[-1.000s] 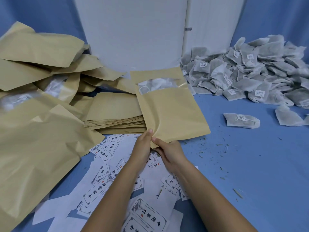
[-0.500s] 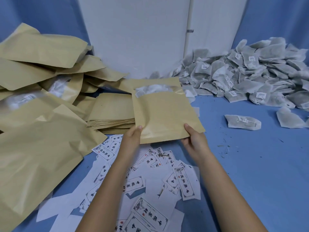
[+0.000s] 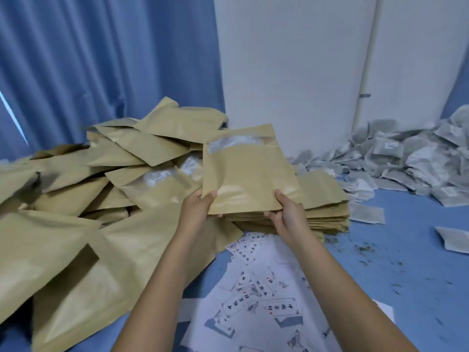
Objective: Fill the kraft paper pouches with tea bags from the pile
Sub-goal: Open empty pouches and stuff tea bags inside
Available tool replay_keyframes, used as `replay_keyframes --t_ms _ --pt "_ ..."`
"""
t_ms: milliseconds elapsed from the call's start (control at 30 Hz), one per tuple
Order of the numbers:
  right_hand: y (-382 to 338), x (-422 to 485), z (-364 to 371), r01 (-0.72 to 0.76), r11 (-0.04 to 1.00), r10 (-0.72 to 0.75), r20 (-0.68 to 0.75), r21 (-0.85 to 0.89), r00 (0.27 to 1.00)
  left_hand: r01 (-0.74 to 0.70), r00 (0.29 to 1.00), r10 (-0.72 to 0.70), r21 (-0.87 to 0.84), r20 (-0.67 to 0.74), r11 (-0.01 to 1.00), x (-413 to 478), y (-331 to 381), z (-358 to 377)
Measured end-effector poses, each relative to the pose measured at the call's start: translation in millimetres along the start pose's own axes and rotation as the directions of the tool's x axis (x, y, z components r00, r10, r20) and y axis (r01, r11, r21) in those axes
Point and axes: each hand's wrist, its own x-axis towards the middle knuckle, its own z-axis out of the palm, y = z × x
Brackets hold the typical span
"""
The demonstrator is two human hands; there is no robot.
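At the far left a pleated blue curtain (image 3: 88, 72) is seen behind a loose heap of kraft pouches (image 3: 76, 219), which is spread over the left half of the blue work surface (image 3: 393, 288). Some of these are puffed, and clear window strips with pale contents can be made out on a few.

Just right of the heap, one kraft paper pouch (image 3: 248, 179) is held up off the surface by both hands. Its window strip is at the top, and pale contents are visible through it. The lower left corner is gripped by the left hand (image 3: 196, 209), with the thumb laid on the front face and the fingers curled behind. The lower right corner is pinched by the right hand (image 3: 286, 214) in the same way, thumb on the front and fingers under the bottom edge. The two hands are set apart by the width of the pouch.

Directly behind and below the held pouch a neat stack of flat pouches (image 3: 327, 201) is laid on the surface. Nearer the viewer, between the forearms, printed paper labels (image 3: 266, 295) are scattered in overlapping sheets. A white wall panel (image 3: 291, 72) is seen behind.

To the right of the stack the pile of tea bags (image 3: 418, 158) is banked against the wall, well apart from the held pouch. Stray tea bags (image 3: 368, 212) are found nearer the stack, and tea crumbs (image 3: 365, 248) are strewn over the surface beside them.
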Motion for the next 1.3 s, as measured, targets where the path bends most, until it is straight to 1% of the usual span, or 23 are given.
replay_keyframes --t_ms 100,267,300,333,400,433,467,500,533,567,600,700,867,967,1000,1033,1067,1100,1133,1167,1200,1233,1300 --pt "33 -1 47 -0.048 0.999 0.046 0.103 0.013 0.994 -0.025 0.993 0.035 0.096 -0.112 0.995 3 15 -54" --pt "73 11 140 -0.110 0.994 0.101 0.249 0.021 0.963 -0.020 0.968 0.043 0.098 -0.248 0.995 28 41 -134" --pt "73 14 166 -0.132 0.989 0.108 0.310 0.059 0.945 -0.037 0.955 0.049 0.044 -0.291 0.998 38 54 -149" --pt "70 16 191 -0.169 0.977 0.106 0.398 0.127 0.911 -0.076 0.948 0.045 -0.085 -0.314 0.993 51 70 -163" --pt "62 18 232 -0.279 0.934 0.116 0.549 0.224 0.828 -0.121 0.964 -0.018 -0.498 -0.264 0.859 75 97 -193" --pt "60 18 245 -0.328 0.925 0.160 0.587 0.192 0.793 -0.101 0.969 -0.050 -0.577 -0.241 0.810 86 104 -208" --pt "61 17 252 -0.349 0.931 0.213 0.615 0.109 0.759 -0.026 0.973 -0.099 -0.530 -0.207 0.848 91 108 -217" --pt "66 17 254 -0.341 0.940 0.259 0.638 0.006 0.725 0.075 0.977 -0.137 -0.341 -0.161 0.937 93 107 -220" --pt "72 17 250 -0.308 0.947 0.289 0.643 -0.085 0.709 0.144 0.979 -0.161 -0.139 -0.124 0.980 94 99 -218" --pt "79 17 241 -0.265 0.951 0.302 0.639 -0.157 0.707 0.181 0.980 -0.180 -0.001 -0.083 0.984 94 90 -211" --pt "86 17 230 -0.202 0.954 0.297 0.634 -0.220 0.714 0.191 0.982 -0.190 0.055 -0.024 0.980 92 81 -200" --pt "102 18 196 -0.021 0.938 0.240 0.601 -0.347 0.762 0.152 0.980 -0.173 0.198 0.093 0.968 85 58 -149" --pt "90 31 151 0.147 0.891 0.111 0.519 -0.430 0.847 -0.027 0.998 -0.014 0.564 0.069 0.825 86 23 -63" --pt "65 40 116 0.244 0.827 0.068 0.521 -0.507 0.851 -0.133 0.990 0.073 0.607 0.122 0.783 82 10 -24" --pt "55 43 101 0.316 0.762 0.043 0.531 -0.566 0.846 -0.170 0.983 0.090 0.616 0.159 0.769 79 6 -11" --pt "46 48 83 0.422 0.621 -0.008 0.534 -0.660 0.846 -0.208 0.974 0.099 0.639 0.202 0.740 76 0 0" --pt "36 57 61 0.513 0.359 -0.061 0.529 -0.780 0.847 -0.247 0.963 0.098 0.671 0.253 0.699 72 -6 12" --pt "24 66 35 0.511 -0.016 -0.098 0.510 -0.860 0.855 -0.282 0.950 0.088 0.705 0.299 0.650 68 -14 23" --pt "12 73 7 0.403 -0.370 -0.095 0.466 -0.837 0.880 -0.312 0.939 0.076 0.733 0.336 0.604 63 -21 33" --pt "0 77 -22 0.286 -0.602 -0.064 0.402 -0.745 0.913 -0.344 0.926 0.073 0.750 0.370 0.565 58 -28 43" --pt "-12 79 -49 0.216 -0.719 -0.033 0.343 -0.660 0.939 -0.383 0.911 0.081 0.758 0.403 0.528 52 -35 54" --pt "-20 78 -72 0.210 -0.757 -0.015 0.338 -0.619 0.941 -0.432 0.892 0.105 0.763 0.440 0.481 46 -42 65" --pt "-29 69 -99 0.271 -0.771 -0.033 0.461 -0.576 0.887 -0.548 0.834 0.152 0.762 0.531 0.344 31 -54 90"
